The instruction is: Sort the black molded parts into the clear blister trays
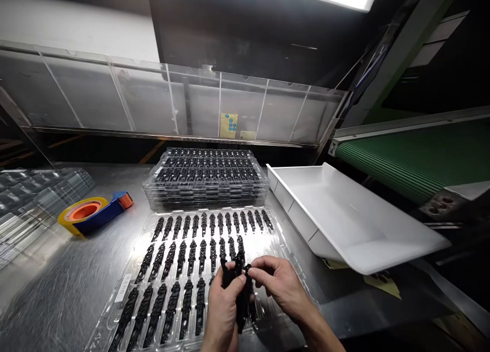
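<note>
Several long black plastic parts (239, 291) are bunched in my left hand (222, 308), its thumb and fingers wrapped round them. My right hand (281, 285) pinches the upper end of one black part at the right side of the bunch. Both hands are over the right front of a clear plastic tray (128, 270). In its slots lie rows of matching black parts (156, 311), filling the back row and the left of the other rows. My hands hide some of the slots.
Behind the tray stands a stack of filled clear trays (206, 189). A white bin (344, 214) is at the right, beside a green conveyor belt (417, 153). To the left lie a tape dispenser (95, 211) and stacked clear trays (38, 209) on the metal table (72, 291).
</note>
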`<state>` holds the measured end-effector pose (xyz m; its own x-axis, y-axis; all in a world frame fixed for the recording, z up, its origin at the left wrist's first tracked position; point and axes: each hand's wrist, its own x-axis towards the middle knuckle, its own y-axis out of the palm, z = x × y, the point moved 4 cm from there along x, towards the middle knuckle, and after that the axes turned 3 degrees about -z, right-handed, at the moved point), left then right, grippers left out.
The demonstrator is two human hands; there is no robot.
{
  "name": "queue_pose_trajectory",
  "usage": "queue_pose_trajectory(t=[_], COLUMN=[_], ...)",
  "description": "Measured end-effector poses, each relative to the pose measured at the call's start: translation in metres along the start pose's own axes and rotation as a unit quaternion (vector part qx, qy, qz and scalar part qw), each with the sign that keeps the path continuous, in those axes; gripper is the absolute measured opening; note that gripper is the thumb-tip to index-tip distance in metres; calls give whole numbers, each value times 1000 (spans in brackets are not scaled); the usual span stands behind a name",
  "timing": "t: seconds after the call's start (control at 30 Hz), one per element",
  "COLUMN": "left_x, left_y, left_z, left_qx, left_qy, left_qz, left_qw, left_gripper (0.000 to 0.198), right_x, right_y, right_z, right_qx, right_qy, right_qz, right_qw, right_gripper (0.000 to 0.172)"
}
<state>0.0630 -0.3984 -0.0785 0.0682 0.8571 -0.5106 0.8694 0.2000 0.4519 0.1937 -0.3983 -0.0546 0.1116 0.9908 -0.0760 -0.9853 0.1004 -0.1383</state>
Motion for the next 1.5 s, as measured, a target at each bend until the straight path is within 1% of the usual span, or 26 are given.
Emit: queue_pose_trajectory(t=[0.07,0.1,0.2,0.3,0.37,0.43,0.5,0.6,0.63,0.73,0.8,0.87,0.97,1.07,1.17,1.23,1.27,1.33,1.4,1.43,1.47,1.5], left_x=[5,7,16,22,24,23,20,17,16,14,13,12,11,11,10,11,13,15,17,17,16,15], left_y=[3,6,14,16,15,12,7,-2,-4,-7,-7,-6,-7,-7,-2,4,8,16,25,29,33,35], left_z=[-1,-1,-2,-2,-2,-1,1,2,1,-2,-3,-4,-2,1,2,4,5,8,13,15,17,18], left_qx=[-24,-32,-23,3,10,11,16,14,12,10,11,14,30,48,48,44,45,54,75,86,93,96], left_qy=[22,30,43,37,39,36,21,16,19,20,18,16,5,-21,-31,-23,-18,-1,18,24,28,30], left_qz=[-24,-26,-29,-37,-28,-23,-29,-45,-46,-46,-46,-42,-37,-30,-16,-11,-10,-8,0,5,7,7], left_qw=[999,999,998,999,999,999,999,999,999,999,999,999,999,998,998,999,999,999,997,996,995,995], left_gripper=[32,30,32,35,36,36,36,38,37,37,39,42,46,46,43,41,40,37,33,32,31,31], right_x=[3,5,18,44,65,87,103,115,115,114,114,117,123,122,107,90,80,62,47,43,41,42], right_y=[-1,-3,-21,-45,-54,-53,-45,-35,-36,-45,-53,-58,-59,-54,-51,-51,-50,-45,-40,-40,-42,-47], right_z=[-6,-8,-8,-2,-3,-8,-18,-29,-30,-25,-19,-14,-15,-24,-28,-24,-21,-13,-6,-3,0,1], right_qx=[32,52,93,67,38,12,-26,-91,-110,-150,-171,-197,-245,-278,-276,-257,-243,-211,-188,-184,-187,-196], right_qy=[20,29,33,47,72,99,121,122,113,88,77,56,13,-27,-67,-80,-81,-76,-65,-58,-52,-44], right_qz=[-9,-16,-41,-27,-1,27,50,66,67,84,106,113,76,27,-18,-43,-44,-15,31,44,44,31], right_qw=[999,998,994,996,997,995,991,986,985,981,976,972,966,960,959,962,966,974,980,980,980,979], right_gripper=[20,21,26,24,21,19,17,10,10,20,17,11,8,10,16,24,28,33,32,30,29,28])
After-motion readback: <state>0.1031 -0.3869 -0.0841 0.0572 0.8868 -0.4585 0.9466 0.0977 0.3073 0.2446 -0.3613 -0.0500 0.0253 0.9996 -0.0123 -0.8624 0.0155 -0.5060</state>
